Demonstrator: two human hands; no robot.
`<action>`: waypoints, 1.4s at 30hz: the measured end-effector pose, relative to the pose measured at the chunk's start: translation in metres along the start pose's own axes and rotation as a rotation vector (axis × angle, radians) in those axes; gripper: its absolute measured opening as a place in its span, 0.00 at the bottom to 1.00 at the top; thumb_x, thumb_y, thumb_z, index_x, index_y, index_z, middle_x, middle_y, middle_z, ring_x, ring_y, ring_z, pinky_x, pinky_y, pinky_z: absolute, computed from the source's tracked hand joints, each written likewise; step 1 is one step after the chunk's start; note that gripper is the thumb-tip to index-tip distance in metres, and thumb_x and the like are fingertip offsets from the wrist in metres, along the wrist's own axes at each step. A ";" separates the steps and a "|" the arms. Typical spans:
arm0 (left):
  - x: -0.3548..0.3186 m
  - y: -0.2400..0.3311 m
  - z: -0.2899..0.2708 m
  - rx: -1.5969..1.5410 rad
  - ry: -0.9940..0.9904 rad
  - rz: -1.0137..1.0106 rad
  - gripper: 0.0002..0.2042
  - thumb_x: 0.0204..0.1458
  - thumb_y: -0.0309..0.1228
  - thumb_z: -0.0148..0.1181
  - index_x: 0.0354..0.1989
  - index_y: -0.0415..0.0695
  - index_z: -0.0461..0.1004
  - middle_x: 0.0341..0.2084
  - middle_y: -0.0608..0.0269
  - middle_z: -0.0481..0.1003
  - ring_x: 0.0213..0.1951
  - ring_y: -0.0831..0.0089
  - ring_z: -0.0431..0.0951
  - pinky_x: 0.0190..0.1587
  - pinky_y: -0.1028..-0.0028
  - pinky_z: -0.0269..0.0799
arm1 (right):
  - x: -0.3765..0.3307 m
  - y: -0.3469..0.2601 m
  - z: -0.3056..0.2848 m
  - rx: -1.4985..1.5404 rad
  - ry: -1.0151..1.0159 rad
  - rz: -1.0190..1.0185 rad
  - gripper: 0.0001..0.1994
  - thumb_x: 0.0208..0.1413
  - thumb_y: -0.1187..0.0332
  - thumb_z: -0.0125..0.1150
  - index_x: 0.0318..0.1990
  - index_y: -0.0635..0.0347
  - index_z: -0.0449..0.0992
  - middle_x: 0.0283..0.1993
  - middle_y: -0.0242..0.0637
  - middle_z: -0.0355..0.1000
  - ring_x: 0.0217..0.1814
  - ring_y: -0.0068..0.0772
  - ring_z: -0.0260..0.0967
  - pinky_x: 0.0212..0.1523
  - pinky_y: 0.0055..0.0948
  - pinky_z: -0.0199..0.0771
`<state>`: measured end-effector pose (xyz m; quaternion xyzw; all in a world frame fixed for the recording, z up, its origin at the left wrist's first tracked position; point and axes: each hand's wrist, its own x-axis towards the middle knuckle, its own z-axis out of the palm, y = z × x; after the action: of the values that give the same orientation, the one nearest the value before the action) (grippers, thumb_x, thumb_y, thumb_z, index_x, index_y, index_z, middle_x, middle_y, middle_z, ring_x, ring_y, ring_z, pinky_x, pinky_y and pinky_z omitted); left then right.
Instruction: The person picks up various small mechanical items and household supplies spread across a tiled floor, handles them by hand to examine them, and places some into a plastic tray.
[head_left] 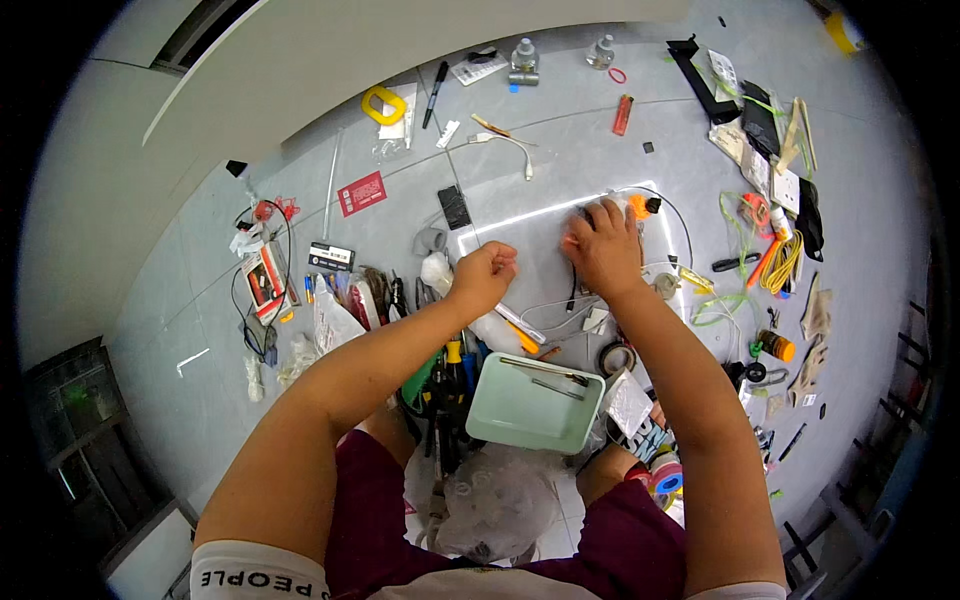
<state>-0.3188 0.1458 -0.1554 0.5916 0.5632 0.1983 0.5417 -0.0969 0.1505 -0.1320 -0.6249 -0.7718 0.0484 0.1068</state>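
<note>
My left hand (485, 277) is closed above the grey tiled floor, thumb and fingers pressed together; whatever is between them is too small to make out. To its right, my right hand (607, 248) has its fingers bent downward and drawn together, with the tips hidden. Just beyond its fingers lies an orange and black piece (643, 207). A short black cable (572, 290) shows below the thumb side of that hand. White cables (560, 325) run loosely between my forearms. Closer to me sits a pale green tray (530, 432) with thin metal rods (555, 388) in it.
Screwdrivers and other hand tools (450, 375) crowd left of the tray. A tape roll (616, 358) lies right of it. Farther off are a black marker (435, 95), a red lighter (623, 115) and small bottles (525, 55). Yellow cord (785, 265) and gloves (815, 335) lie at right.
</note>
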 end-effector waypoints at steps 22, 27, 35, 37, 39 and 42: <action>0.022 0.007 -0.062 0.287 0.045 0.151 0.15 0.43 0.32 0.65 0.39 0.41 0.75 0.23 0.54 0.76 0.25 0.61 0.77 0.29 0.68 0.71 | 0.002 -0.041 -0.003 0.516 -0.029 0.073 0.10 0.45 0.66 0.61 0.35 0.59 0.76 0.36 0.40 0.72 0.45 0.45 0.65 0.54 0.47 0.60; 0.011 0.032 -0.028 0.187 -0.050 0.074 0.20 0.40 0.34 0.68 0.42 0.39 0.73 0.29 0.57 0.74 0.32 0.68 0.74 0.36 0.71 0.69 | -0.007 -0.051 0.011 0.967 -0.083 0.455 0.19 0.47 0.62 0.63 0.45 0.64 0.73 0.35 0.45 0.73 0.32 0.37 0.71 0.35 0.30 0.71; 0.044 0.002 -0.057 0.600 0.272 0.024 0.26 0.36 0.31 0.70 0.46 0.38 0.67 0.36 0.55 0.72 0.38 0.57 0.73 0.43 0.66 0.70 | -0.012 -0.045 0.014 0.868 -0.138 0.511 0.15 0.48 0.69 0.59 0.44 0.63 0.73 0.34 0.43 0.73 0.30 0.34 0.71 0.34 0.29 0.71; 0.048 0.001 -0.059 0.132 0.107 -0.140 0.24 0.40 0.30 0.67 0.47 0.39 0.66 0.36 0.59 0.73 0.38 0.62 0.74 0.40 0.69 0.71 | -0.014 -0.047 0.011 0.933 -0.142 0.553 0.15 0.47 0.69 0.60 0.44 0.63 0.74 0.33 0.41 0.73 0.30 0.32 0.70 0.34 0.27 0.71; 0.046 0.009 -0.060 -0.479 -0.112 -0.354 0.22 0.45 0.29 0.63 0.49 0.38 0.67 0.36 0.62 0.73 0.36 0.73 0.74 0.37 0.75 0.71 | -0.014 -0.046 0.010 1.026 -0.147 0.565 0.15 0.48 0.69 0.60 0.44 0.63 0.74 0.33 0.40 0.73 0.30 0.29 0.70 0.34 0.26 0.71; 0.029 0.031 -0.065 -0.933 -0.330 -0.467 0.15 0.52 0.25 0.56 0.48 0.37 0.67 0.39 0.54 0.74 0.38 0.64 0.77 0.40 0.68 0.75 | -0.011 -0.043 0.006 1.231 -0.215 0.622 0.16 0.51 0.66 0.59 0.48 0.63 0.72 0.34 0.34 0.72 0.31 0.22 0.67 0.34 0.22 0.69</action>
<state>-0.3514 0.2053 -0.1180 0.1709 0.4393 0.2059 0.8575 -0.1367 0.1307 -0.1299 -0.6344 -0.3955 0.5670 0.3458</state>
